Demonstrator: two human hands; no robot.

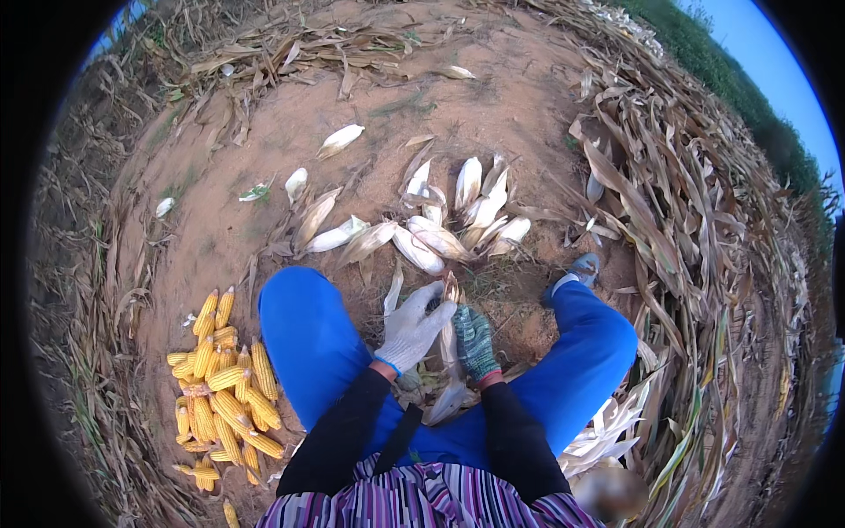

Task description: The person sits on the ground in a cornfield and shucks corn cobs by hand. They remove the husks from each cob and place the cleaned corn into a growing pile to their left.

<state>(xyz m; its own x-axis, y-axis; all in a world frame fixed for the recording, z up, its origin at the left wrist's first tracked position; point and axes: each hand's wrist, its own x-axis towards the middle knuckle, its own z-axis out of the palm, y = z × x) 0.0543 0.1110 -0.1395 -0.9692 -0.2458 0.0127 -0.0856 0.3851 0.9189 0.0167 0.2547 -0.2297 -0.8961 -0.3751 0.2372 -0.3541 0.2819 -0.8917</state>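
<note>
An ear of corn (451, 290) in dry husk stands between my two gloved hands, its brown tip pointing away from me. My left hand (412, 330), in a pale grey knit glove with a blue cuff edge, has its fingers at the ear's upper part. On the other side, my right hand (475, 342) grips it in a mottled green glove. The fingers partly hide the ear. Pale husk leaves (449, 399) lie beneath, between my legs. Just beyond the hands lies a loose pile of unhusked corn ears (439, 237).
Bare yellow corn cobs (228, 402) are heaped on the ground left of my left knee (304, 323). Dry corn stalks (667, 218) form a thick bank along the right. Stripped husks (610, 429) lie beside my right thigh. A few single ears (341, 140) are scattered on the sandy soil.
</note>
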